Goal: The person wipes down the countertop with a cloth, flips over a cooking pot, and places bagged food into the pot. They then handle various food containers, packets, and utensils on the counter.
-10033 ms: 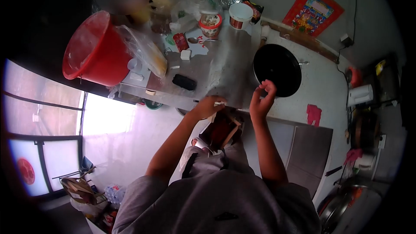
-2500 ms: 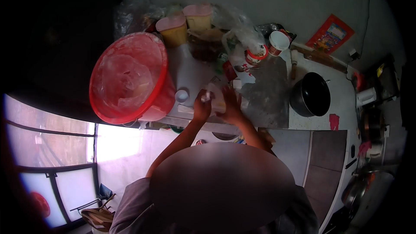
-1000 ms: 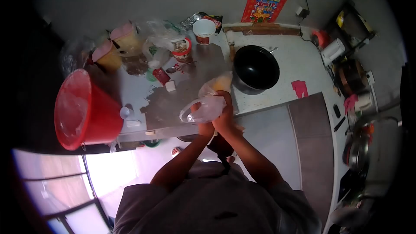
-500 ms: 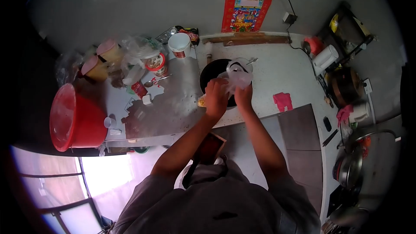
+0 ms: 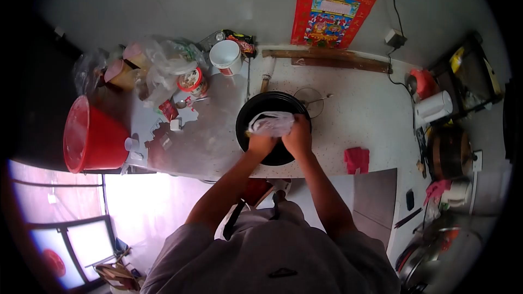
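The left grip and the right grip, both bare hands, are close together over the mouth of the black pot, each grasping the crumpled, see-through bag. The right one clasps its right end; the left one is beneath its front edge, with the fingers largely hidden. A little yellow shows at the bag's left edge. The pot stands upright near the front of the bench, with a round clear lid just behind it to the right. A brush lies behind the pot, its wooden handle pointing towards it, and two boards lie along the wall. The pink cloth is at the front edge, well to the right of the pot. To the left, a white tub stands beside a red-rimmed tub; nearer the front lie a spoon, a red packet and a white block. Further left, a small cup sits just beside the big red bucket, which is tilted in view. A red poster hangs on the wall.
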Demonstrator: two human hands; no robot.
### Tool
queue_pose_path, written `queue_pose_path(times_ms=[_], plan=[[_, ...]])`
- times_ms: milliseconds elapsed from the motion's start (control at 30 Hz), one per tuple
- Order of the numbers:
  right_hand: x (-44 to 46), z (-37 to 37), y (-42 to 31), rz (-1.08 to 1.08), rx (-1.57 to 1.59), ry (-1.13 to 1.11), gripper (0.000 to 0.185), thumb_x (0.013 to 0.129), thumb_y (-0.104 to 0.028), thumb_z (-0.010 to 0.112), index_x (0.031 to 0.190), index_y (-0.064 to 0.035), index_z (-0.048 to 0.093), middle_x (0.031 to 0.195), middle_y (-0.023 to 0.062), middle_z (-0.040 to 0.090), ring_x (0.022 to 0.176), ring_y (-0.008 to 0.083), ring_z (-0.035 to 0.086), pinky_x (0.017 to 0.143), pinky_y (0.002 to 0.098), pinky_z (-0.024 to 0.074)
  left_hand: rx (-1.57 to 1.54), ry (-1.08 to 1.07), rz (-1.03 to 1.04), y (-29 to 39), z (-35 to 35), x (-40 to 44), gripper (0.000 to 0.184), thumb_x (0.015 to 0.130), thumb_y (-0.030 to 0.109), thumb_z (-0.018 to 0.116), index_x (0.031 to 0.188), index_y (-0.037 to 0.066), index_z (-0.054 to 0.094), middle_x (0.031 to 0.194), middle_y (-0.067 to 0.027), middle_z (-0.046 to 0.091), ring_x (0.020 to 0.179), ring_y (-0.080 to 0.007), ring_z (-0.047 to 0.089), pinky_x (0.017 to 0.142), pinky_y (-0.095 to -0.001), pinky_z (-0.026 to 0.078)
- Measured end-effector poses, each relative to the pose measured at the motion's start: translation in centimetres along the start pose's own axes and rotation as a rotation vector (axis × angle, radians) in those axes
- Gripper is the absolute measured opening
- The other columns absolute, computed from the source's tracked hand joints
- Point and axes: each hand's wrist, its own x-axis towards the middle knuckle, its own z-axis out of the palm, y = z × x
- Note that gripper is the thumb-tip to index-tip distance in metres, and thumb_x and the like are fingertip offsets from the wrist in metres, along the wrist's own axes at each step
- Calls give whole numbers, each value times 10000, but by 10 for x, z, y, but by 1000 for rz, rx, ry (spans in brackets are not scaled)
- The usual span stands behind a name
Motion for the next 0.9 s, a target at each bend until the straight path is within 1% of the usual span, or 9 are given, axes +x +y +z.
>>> queue_pose_path(times_ms=[233, 300, 367, 433, 500, 567, 633, 767, 900], plan=[[16, 30, 3, -198, -166, -324, 212, 764, -95, 619, 970, -44, 609, 1001, 150, 607, 940, 345, 621, 758, 439, 546, 305, -356, -175, 47, -73, 7, 415, 764, 259, 653, 1129, 66, 610, 1153, -201, 606, 1106, -381, 547, 954, -475, 427], [23, 58, 12, -133, -261, -488, 219, 791, -121, 593, 999, -59, 624, 1008, 154, 638, 929, 348, 648, 754, 445, 552, 355, -497, -289, 61, -92, 4, 267, 776, 285, 641, 942, 79, 677, 950, -152, 665, 973, -341, 613, 908, -452, 460], [32, 66, 5, -150, -324, -612, 238, 815, -155, 570, 1027, -70, 635, 1015, 155, 662, 923, 351, 666, 753, 455, 556, 100, -94, -346, 70, -92, -6, 155, 774, 239, 646, 826, 97, 683, 814, -124, 654, 920, -337, 620, 878, -412, 474], [38, 55, -4, -232, -364, -694, 265, 837, -195, 550, 1055, -76, 643, 1023, 155, 678, 920, 353, 677, 755, 469, 556, 166, 171, -141, 66, -83, -9, 143, 768, 173, 645, 880, 86, 627, 902, -129, 634, 854, -354, 617, 804, -398, 508], [35, 57, 2, -201, -255, -688, 323, 821, -246, 590, 1073, -51, 637, 1097, 186, 642, 1011, 367, 638, 827, 459, 531, 214, 327, 25, 64, -75, -1, 171, 767, 144, 639, 917, 77, 594, 977, -133, 624, 827, -357, 616, 775, -400, 522], [33, 56, 7, -83, -180, -689, 369, 783, -226, 645, 1098, -37, 613, 1134, 204, 616, 1069, 378, 604, 874, 453, 509, 166, 122, -152, 52, -56, -7, 281, 761, 106, 623, 1022, 43, 542, 1083, -183, 596, 893, -386, 615, 808, -434, 519], [23, 35, 9, -220, -97, -556, 410, 753, -164, 682, 1124, -22, 578, 1157, 212, 591, 1099, 389, 571, 902, 451, 488, 91, -104, -374, 42, -41, -9, 313, 757, 86, 614, 1052, 25, 532, 1087, -206, 596, 951, -396, 608, 849, -449, 504], [-2, 9, 1, -441, -55, -251, 488, 701, -66, 728, 1141, -12, 525, 1140, 205, 579, 1098, 407, 544, 920, 471, 458, 11, -251, -316, 37, -34, -1, 320, 787, 80, 561, 1086, -25, 518, 1081, -235, 603, 1001, -389, 606, 836, -463, 509], [-4, 9, -6, -253, 35, -422, 417, 719, -53, 693, 1106, 8, 549, 1125, 193, 579, 1096, 394, 520, 927, 467, 426, -56, -136, -369, 44, -41, -12, 315, 800, 102, 549, 1105, 24, 546, 1084, -213, 611, 1006, -374, 607, 845, -462, 506]])
